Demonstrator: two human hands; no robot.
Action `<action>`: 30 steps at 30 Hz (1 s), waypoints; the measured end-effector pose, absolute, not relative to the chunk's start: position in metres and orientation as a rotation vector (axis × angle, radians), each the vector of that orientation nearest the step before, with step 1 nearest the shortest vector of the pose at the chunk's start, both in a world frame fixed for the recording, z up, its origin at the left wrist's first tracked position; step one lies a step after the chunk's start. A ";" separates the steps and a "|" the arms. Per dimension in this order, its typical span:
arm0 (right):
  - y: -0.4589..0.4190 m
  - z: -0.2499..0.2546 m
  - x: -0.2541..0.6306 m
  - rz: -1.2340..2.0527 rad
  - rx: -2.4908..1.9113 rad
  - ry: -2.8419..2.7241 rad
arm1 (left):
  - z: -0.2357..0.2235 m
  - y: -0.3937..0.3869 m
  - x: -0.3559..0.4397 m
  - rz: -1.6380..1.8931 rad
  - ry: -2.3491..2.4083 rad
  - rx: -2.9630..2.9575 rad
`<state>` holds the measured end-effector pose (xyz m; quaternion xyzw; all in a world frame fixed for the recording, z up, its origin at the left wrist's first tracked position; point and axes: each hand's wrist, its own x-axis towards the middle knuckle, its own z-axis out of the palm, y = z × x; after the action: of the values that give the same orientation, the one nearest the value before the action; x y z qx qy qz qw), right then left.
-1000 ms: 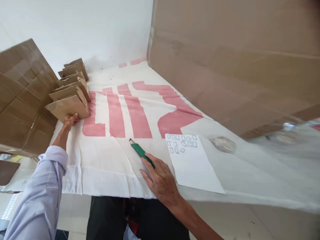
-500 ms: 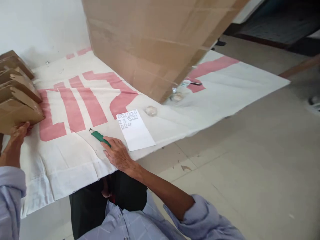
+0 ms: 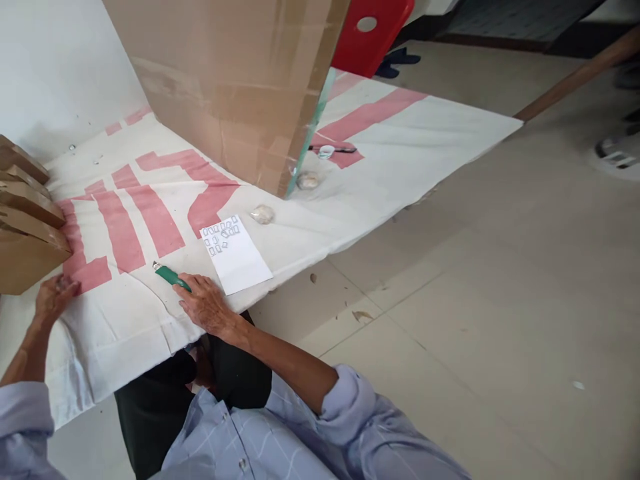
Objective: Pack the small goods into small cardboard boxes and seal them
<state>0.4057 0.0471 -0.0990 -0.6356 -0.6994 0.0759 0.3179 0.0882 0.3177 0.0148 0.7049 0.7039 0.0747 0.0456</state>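
Note:
My right hand [image 3: 205, 305] rests on a white cloth with red shapes [image 3: 150, 220] spread on the floor, its fingers closed over the handle of a green utility knife [image 3: 170, 275] whose blade points up-left. My left hand [image 3: 53, 298] lies at the near edge of a stack of folded cardboard pieces [image 3: 25, 227] at the far left, fingers curled against the cloth just below the lowest piece. A white paper sheet with small printed shapes [image 3: 235, 255] lies right of the knife.
A large cardboard box [image 3: 235, 80] stands on the cloth behind the paper. Two small roundish lumps [image 3: 263, 214] lie near its corner, with a small pot and dark tool [image 3: 327, 151] beyond. A red plastic stool [image 3: 370, 33] stands behind. Tiled floor spreads right.
The view has swung to the right and pulled back, bringing in floor and stool. My left hand has slipped from the cardboard's edge down onto the cloth. The right hand stays on the knife.

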 end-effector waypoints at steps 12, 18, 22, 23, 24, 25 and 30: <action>0.042 -0.097 0.413 0.179 -1.680 -1.695 | -0.036 0.198 0.104 0.467 2.021 2.381; 0.038 -0.113 0.424 0.161 -1.703 -1.637 | -0.052 0.171 0.090 0.336 2.027 2.463; 0.030 -0.129 0.426 0.130 -1.657 -1.653 | -0.060 0.139 0.080 0.258 2.009 2.492; 0.027 -0.134 0.426 0.124 -1.646 -1.656 | -0.061 0.129 0.077 0.221 2.013 2.481; 0.025 -0.139 0.426 0.111 -1.643 -1.657 | -0.063 0.120 0.075 0.192 2.028 2.459; 0.023 -0.144 0.426 0.094 -1.643 -1.658 | -0.064 0.111 0.072 0.163 2.028 2.449; 0.021 -0.165 0.430 -0.011 -1.609 -1.698 | -0.080 0.075 0.051 0.129 2.018 2.432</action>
<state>0.4304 0.0208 -0.1652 -0.6332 -0.6681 -0.0043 0.3907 0.0515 0.0754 -0.0803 0.7689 0.6379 0.0407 -0.0106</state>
